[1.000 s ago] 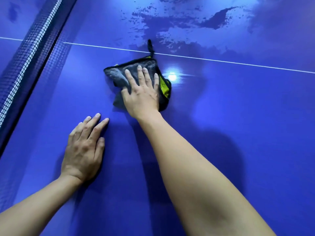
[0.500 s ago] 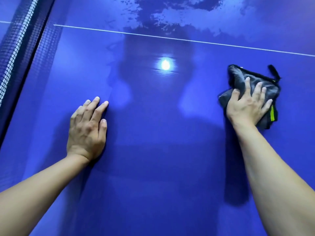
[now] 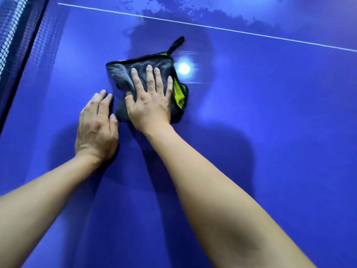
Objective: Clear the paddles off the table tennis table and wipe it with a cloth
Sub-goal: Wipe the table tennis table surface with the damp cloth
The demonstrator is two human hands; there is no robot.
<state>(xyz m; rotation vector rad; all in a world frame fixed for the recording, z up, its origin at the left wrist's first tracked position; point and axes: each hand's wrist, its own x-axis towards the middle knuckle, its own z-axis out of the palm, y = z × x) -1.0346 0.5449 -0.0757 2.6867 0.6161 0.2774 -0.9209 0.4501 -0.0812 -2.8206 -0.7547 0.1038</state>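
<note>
A folded grey cloth (image 3: 123, 74) with a black edge, a yellow-green inner side and a black hanging loop lies on the blue table tennis table (image 3: 270, 132). My right hand (image 3: 150, 101) presses flat on the cloth, fingers straight and spread. Just left of it, my left hand (image 3: 96, 128) rests flat on the bare table, its fingertips close to the cloth's lower left corner. No paddle is in view.
The net (image 3: 11, 35) with its white top band runs along the far left. A white centre line (image 3: 212, 27) crosses the table beyond the cloth. Past that line the surface shows patchy wet marks (image 3: 183, 10). A lamp's reflection (image 3: 184, 68) glares beside the cloth.
My right hand has swept the cloth back from the right side of the table to the left, ending next to my left hand. My left hand stays flat on the table.
</note>
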